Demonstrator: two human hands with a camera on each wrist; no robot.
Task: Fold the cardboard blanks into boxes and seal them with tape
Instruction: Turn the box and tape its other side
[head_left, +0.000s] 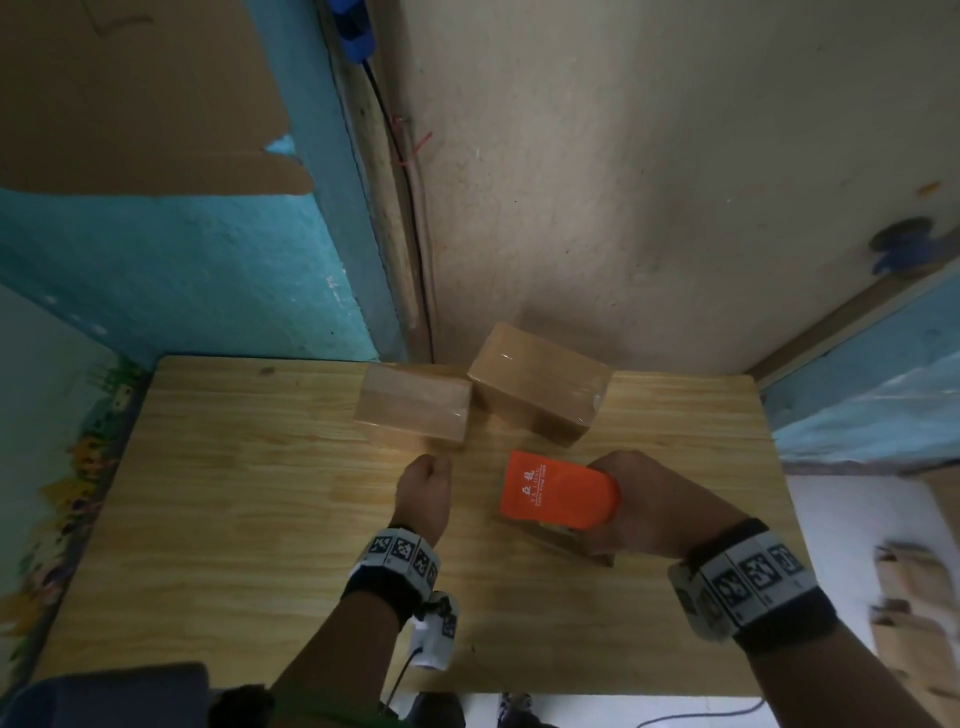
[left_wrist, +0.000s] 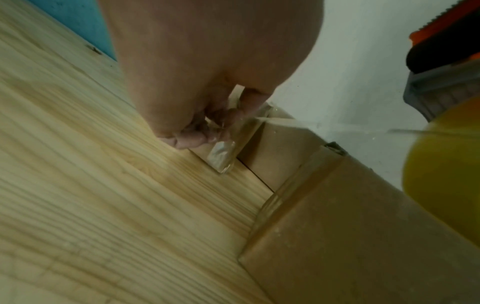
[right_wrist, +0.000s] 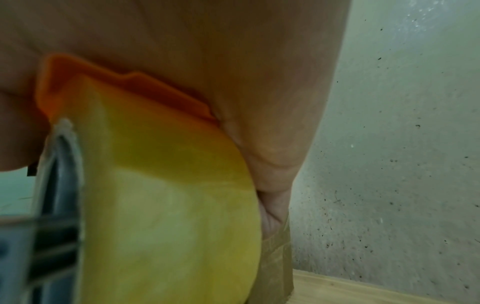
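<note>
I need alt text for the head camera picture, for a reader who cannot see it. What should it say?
A person's right hand grips an orange tape dispenser above a wooden table, while the left hand, fingers curled, reaches toward the nearer of two taped cardboard boxes. The second box stands beside it near the wall.

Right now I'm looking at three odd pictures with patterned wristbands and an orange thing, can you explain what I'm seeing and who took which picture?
No machine here: a person wears three cameras. The wide picture comes from the head, looking down at a wooden table. The other two come from cameras strapped to the wrists, so they show skin up close. On the table sit two taped cardboard boxes, the left box and the right box. The right hand grips an orange tape dispenser with its yellowish tape roll. The left hand has curled fingers touching a strip of clear tape at the left box's base.
</note>
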